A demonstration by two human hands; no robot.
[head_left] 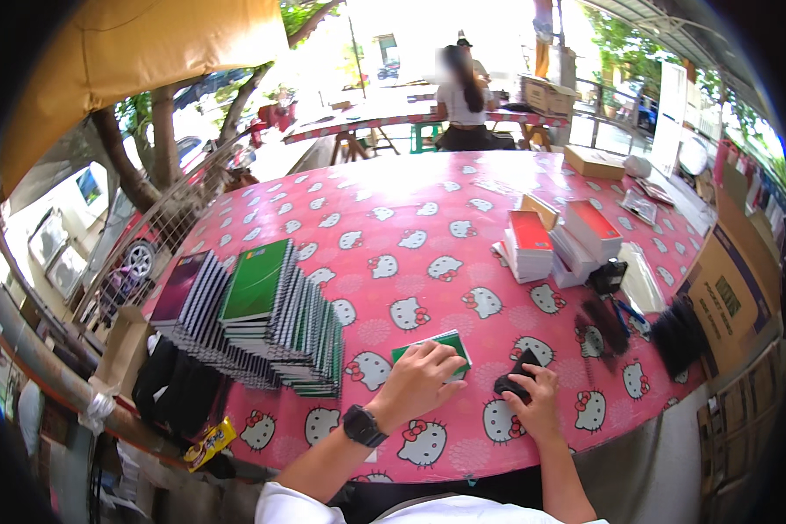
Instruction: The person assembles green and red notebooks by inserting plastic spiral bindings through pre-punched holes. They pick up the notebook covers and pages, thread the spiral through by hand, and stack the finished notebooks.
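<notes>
Left hand (419,377), black watch on wrist, fingers flat and spread, pressing green notebook (437,351) on pink cat-print tablecloth (410,227). Notebook lies flat, long axis left-right, slightly tilted up toward right. Right hand (533,393) just beside, fingers curled gripping small black object (517,375). Spiral notebook stack (271,314) at left.

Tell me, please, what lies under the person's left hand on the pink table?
Under the left hand lies a green notebook, flat on the pink tablecloth. Only its far edge and corners show; the hand covers most of its cover. The right hand rests on a small black object beside it.
</notes>
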